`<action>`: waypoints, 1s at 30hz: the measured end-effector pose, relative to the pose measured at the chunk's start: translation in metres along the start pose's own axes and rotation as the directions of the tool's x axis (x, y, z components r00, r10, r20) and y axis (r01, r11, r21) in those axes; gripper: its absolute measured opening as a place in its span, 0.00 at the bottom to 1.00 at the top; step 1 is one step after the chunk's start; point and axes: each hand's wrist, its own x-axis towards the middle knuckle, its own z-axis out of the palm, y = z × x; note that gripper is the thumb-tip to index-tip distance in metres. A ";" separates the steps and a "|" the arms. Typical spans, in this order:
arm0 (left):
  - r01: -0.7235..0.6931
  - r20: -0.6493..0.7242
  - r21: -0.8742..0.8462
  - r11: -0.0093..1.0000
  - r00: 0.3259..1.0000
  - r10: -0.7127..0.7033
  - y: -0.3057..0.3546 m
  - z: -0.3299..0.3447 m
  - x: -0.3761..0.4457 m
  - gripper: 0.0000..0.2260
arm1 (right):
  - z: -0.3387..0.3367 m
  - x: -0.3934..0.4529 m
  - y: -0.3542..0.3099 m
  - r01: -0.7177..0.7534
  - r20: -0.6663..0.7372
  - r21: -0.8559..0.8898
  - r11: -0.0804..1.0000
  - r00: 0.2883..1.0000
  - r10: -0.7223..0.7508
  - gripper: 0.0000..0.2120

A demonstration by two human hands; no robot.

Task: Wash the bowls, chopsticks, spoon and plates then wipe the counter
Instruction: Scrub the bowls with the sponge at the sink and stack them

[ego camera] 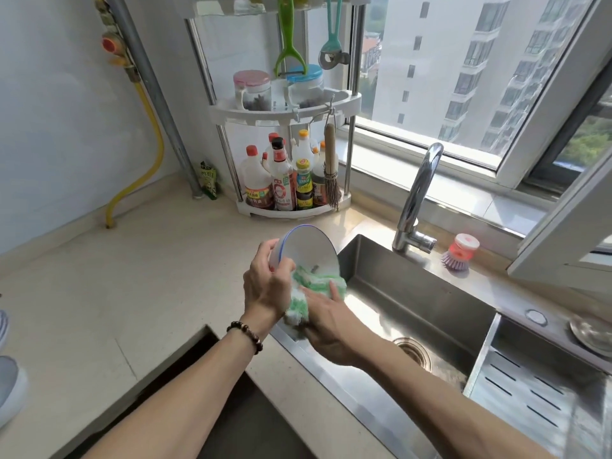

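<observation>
A white bowl (309, 248) with a thin blue rim is tilted on its side over the left edge of the steel sink (414, 303). My left hand (266, 288) grips the bowl's rim from the left, fingers curled over the edge. My right hand (326, 321) holds a green and white dishcloth (313, 284) and presses it against the lower inside of the bowl. The lower part of the bowl is hidden behind my hands and the cloth.
A chrome faucet (419, 197) stands behind the sink, with a pink and purple dish brush (460, 253) beside it. A corner rack (284, 180) of sauce bottles sits on the beige counter (132, 276). A slotted steel drain tray (530, 385) lies to the right. The drain (414, 352) is open.
</observation>
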 end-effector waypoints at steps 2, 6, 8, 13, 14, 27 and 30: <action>0.019 0.189 0.016 1.000 0.982 -0.022 -0.003 -0.009 0.008 0.15 | -0.004 -0.011 0.021 0.101 -0.024 -0.177 0.979 0.994 -0.107 0.28; 0.207 0.385 -0.043 0.977 0.906 -0.175 0.008 -0.021 0.019 0.18 | -0.008 -0.019 0.048 0.108 -0.218 -0.567 0.817 0.936 -0.275 0.18; 0.285 0.345 -0.211 0.935 0.917 -0.202 0.006 -0.013 0.011 0.20 | -0.013 -0.014 0.038 0.087 -0.338 -0.535 0.840 0.890 -0.307 0.14; 0.240 0.108 -0.469 0.850 0.971 -0.215 0.005 0.015 -0.011 0.22 | -0.016 -0.007 0.002 0.122 -0.387 -0.230 0.966 0.899 -0.205 0.14; 0.201 0.076 -0.421 0.884 0.980 -0.186 0.005 0.013 -0.009 0.21 | -0.013 -0.009 0.003 0.115 -0.318 -0.184 0.976 0.933 -0.170 0.17; 0.033 -0.063 -0.161 0.986 0.997 -0.043 0.011 0.003 -0.006 0.14 | -0.026 -0.005 -0.002 -0.018 0.037 -0.055 0.998 0.999 0.020 0.29; 0.038 -0.051 -0.132 0.991 0.998 -0.045 0.007 -0.001 -0.004 0.14 | -0.030 -0.005 0.015 -0.026 -0.055 -0.353 0.935 0.998 0.007 0.28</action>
